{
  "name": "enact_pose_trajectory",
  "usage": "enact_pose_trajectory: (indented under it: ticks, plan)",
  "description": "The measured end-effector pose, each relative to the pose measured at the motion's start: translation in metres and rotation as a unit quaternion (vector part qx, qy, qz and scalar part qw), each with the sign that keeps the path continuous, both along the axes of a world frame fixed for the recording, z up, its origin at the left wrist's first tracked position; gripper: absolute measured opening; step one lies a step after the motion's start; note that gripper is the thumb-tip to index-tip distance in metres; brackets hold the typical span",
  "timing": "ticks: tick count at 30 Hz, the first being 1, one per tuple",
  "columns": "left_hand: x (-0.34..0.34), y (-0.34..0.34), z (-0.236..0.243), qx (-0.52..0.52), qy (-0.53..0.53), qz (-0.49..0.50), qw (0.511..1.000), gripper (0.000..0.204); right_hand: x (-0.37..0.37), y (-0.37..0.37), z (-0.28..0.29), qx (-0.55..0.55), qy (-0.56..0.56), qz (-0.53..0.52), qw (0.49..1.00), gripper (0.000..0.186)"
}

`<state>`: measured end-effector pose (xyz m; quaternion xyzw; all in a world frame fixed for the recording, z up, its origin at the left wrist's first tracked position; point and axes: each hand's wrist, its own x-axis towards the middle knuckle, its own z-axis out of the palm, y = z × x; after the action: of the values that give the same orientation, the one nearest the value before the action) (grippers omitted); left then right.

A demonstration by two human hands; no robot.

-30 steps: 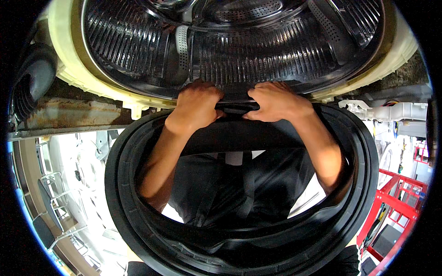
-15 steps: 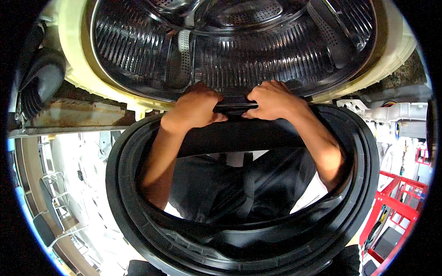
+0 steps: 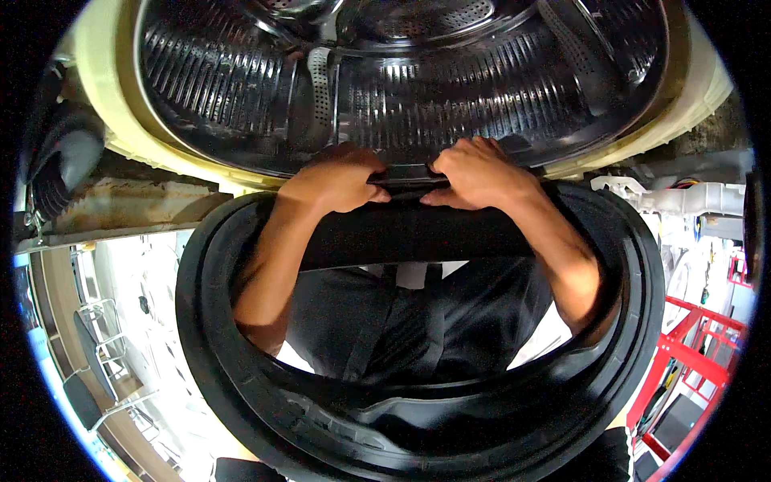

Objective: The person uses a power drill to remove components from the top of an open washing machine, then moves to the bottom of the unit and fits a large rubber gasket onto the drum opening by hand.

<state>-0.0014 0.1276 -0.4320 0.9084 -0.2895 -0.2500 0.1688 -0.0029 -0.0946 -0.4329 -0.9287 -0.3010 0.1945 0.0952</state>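
A large black rubber door gasket (image 3: 217, 337) hangs around both my forearms, which pass through its opening. My left hand (image 3: 341, 181) grips the gasket's far edge, fingers curled over it and thumb underneath. A short gap to the right, my right hand (image 3: 479, 177) pinches the same edge in the same way. This gripped part lies against the lower front rim of a washing machine's tub (image 3: 120, 120), which is pale yellow. Inside the tub is the shiny metal drum (image 3: 450, 104), with ribs and perforated paddles. The fingertips of both hands are partly hidden behind the rim.
A rusty metal frame bar (image 3: 152, 201) runs below the tub at left. A black corrugated hose (image 3: 68, 153) hangs beside it. At right is a white plastic part (image 3: 683, 197) with wires. Farther off stand a red metal rack (image 3: 695, 345) and chairs (image 3: 96, 353).
The tub and drum appear slightly larger and nearer. Both hands keep their grip on the gasket; my left hand and forearm have shifted slightly left, and the gasket's left side has spread outward a little.
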Motion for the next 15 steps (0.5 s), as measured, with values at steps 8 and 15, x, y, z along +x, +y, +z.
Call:
enact_pose_trajectory:
  ticks: [8, 15]
  plan:
    - [0.017, -0.002, -0.010, 0.026, 0.057, -0.033, 0.998, 0.035, 0.002, -0.003, -0.003, 0.000, 0.001, 0.011, 1.000, 0.037]
    - [0.009, 0.001, -0.009, -0.032, 0.055, 0.010, 0.998, 0.030, -0.001, -0.004, -0.004, -0.004, -0.029, 0.012, 0.999, 0.040]
